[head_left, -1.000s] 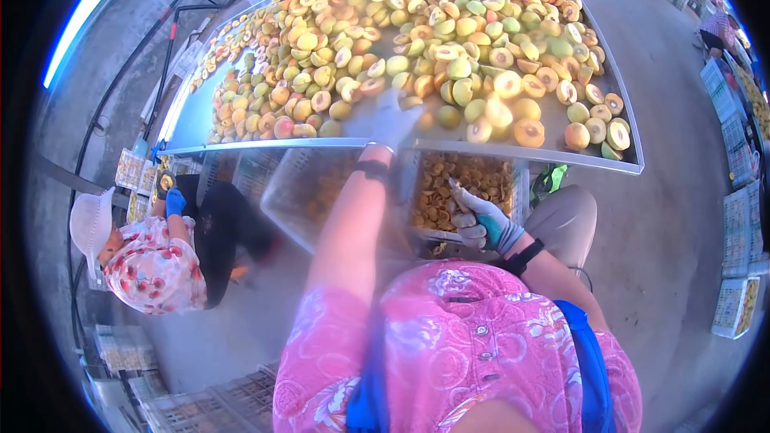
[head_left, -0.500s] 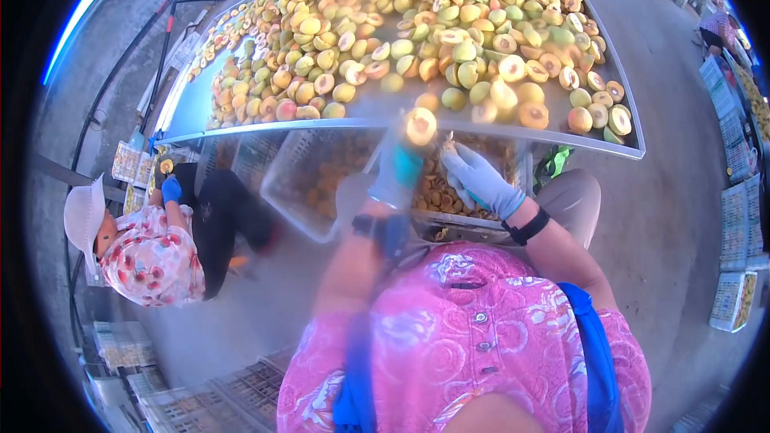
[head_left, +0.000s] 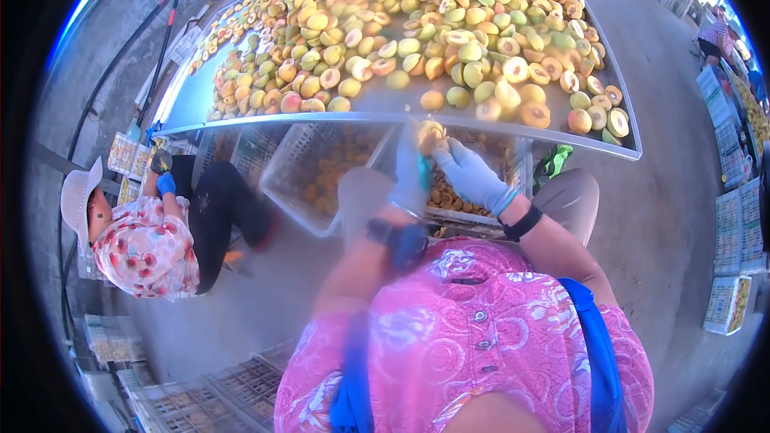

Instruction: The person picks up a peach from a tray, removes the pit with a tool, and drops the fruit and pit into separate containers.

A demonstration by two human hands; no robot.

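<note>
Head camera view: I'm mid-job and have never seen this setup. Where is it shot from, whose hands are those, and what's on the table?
The picture comes from a camera worn on a person's head, looking forward and down; the pink flowered shirt at the bottom is theirs. No machine: two gloved hands. The left hand has its grip closed on a yellow-orange fruit, and the right hand touches it; both are blurred. The shiny metal table carries a pile of yellow and orange fruit halves. Under its edge sits a pale plastic crate with orange pieces. At the left sits a co-worker in a white hat.
</note>
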